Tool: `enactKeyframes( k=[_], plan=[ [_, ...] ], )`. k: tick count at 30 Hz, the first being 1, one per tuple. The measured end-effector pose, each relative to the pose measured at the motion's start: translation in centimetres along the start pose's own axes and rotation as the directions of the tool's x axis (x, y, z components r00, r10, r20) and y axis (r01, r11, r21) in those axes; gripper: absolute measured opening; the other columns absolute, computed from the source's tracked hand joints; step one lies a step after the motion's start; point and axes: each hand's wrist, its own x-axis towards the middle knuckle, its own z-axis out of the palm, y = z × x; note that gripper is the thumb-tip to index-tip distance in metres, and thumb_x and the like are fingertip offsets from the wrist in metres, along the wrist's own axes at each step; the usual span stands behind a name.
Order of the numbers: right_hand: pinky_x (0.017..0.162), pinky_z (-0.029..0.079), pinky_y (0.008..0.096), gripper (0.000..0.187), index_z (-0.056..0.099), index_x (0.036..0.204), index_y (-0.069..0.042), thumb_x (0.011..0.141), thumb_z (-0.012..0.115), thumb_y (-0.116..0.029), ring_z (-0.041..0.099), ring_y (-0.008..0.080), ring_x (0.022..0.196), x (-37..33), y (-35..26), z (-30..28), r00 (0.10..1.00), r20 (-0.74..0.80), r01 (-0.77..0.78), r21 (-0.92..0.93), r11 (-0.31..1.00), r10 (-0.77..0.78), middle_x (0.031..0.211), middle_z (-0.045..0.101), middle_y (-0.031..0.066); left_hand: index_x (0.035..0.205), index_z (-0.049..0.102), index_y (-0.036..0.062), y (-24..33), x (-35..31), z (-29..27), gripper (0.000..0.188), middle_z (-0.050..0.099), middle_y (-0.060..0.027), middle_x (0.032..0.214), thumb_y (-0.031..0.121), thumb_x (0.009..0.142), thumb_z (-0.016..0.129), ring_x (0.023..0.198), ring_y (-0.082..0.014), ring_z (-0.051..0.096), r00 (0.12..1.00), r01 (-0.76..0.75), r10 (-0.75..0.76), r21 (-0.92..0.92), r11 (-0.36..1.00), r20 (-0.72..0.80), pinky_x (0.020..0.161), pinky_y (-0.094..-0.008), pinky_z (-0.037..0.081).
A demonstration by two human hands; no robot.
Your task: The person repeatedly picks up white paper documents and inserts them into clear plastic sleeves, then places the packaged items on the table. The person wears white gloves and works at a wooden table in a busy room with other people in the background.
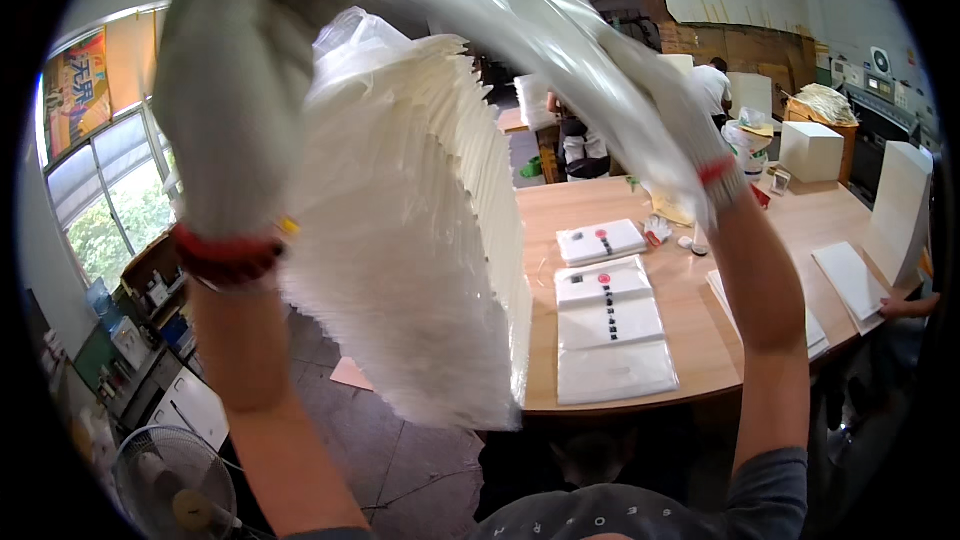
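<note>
Plastic film [520, 30] slants lengthwise down from the left hand [240, 70] to the right hand [668, 100], too blurred to tell whether either's fingers grip it.

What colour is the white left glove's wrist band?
The wrist band is red, clearest in the head view.

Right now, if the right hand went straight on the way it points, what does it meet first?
The right hand points up and to the left, so most likely the shiny clear plastic there. Blur hides whether they already touch, and depth beyond is unclear.
</note>
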Motion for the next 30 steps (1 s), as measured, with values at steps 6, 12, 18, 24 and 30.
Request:
enactKeyframes(
  k=[6, 12, 18, 24, 30],
  plan=[
    [0.056, 0.055, 0.0304, 0.037, 0.057, 0.1, -0.004, 0.088, 0.053, -0.039, 0.051, 0.0116, 0.051, 10.6, -0.1, 8.0, 0.936, 0.351, 0.007, -0.074, 0.997, 0.019, 0.066, 0.055, 0.0043, 0.098, 0.052, -0.0039, -2.4, 5.8, -12.2, 0.023, 0.06, -0.0225, 0.099, 0.016, 0.095, 0.041, 0.095, -0.0331, 0.061, 0.904, 0.272, -0.344, -0.278, 0.921, -0.255, 0.089, -0.0427, 0.052],
    [0.053, 0.055, 0.0282, 0.051, 0.057, 0.096, -0.003, 0.084, 0.045, -0.051, 0.044, 0.01, 0.043, 12.2, 0.6, 10.8, 0.9, 0.363, 0.046, -0.631, 0.775, 0.241, 0.056, 0.044, -0.0005, 0.098, 0.051, 0.0053, -4.9, -6.2, -19.7, 0.014, 0.054, -0.0025, 0.08, 0.018, 0.094, 0.046, 0.066, -0.0121, 0.051, 0.765, 0.47, -0.484, -0.146, 0.871, -0.425, 0.059, -0.0248, 0.043],
    [0.05, 0.053, 0.0267, 0.049, 0.043, 0.13, -0.005, 0.095, 0.037, -0.039, 0.042, 0.0077, 0.042, 6.0, 4.5, 7.4, 0.944, 0.324, 0.156, -0.265, 0.952, -0.064, 0.051, 0.039, -0.0009, 0.092, 0.051, 0.0081, -3.6, -27.2, -7.7, 0.016, 0.051, -0.0003, 0.084, 0.022, 0.095, 0.044, 0.071, -0.012, 0.05, 0.866, 0.425, -0.324, 0.22, 0.878, -0.382, 0.06, -0.0213, 0.041],
    [0.054, 0.046, 0.0217, 0.041, 0.047, 0.121, 0.01, 0.098, 0.033, -0.02, 0.051, 0.0087, 0.048, -8.8, 9.8, -5.6, 0.937, 0.288, -0.011, -0.539, 0.842, 0.197, 0.052, 0.049, 0.0011, 0.086, 0.057, 0.0037, -7.7, -42.7, 12.8, 0.007, 0.056, -0.0087, 0.074, 0.009, 0.082, 0.054, 0.063, -0.0207, 0.055, 0.457, 0.773, -0.658, 0.099, 0.627, 0.598, 0.059, -0.0301, 0.047],
    [0.052, 0.045, 0.0228, 0.038, 0.051, 0.116, 0.009, 0.097, 0.035, -0.02, 0.046, 0.0083, 0.049, -26.7, 16.9, -13.8, 0.789, -0.436, -0.544, -0.17, 0.822, 0.433, 0.055, 0.047, 0.0012, 0.088, 0.061, 0.0064, -16.7, -54.8, 27.6, 0.024, 0.059, -0.0095, 0.095, 0.029, 0.081, 0.058, 0.104, -0.0312, 0.051, 0.409, 0.648, -0.832, 0.522, 0.555, 0.375, 0.085, -0.0428, 0.041]
  ],
)
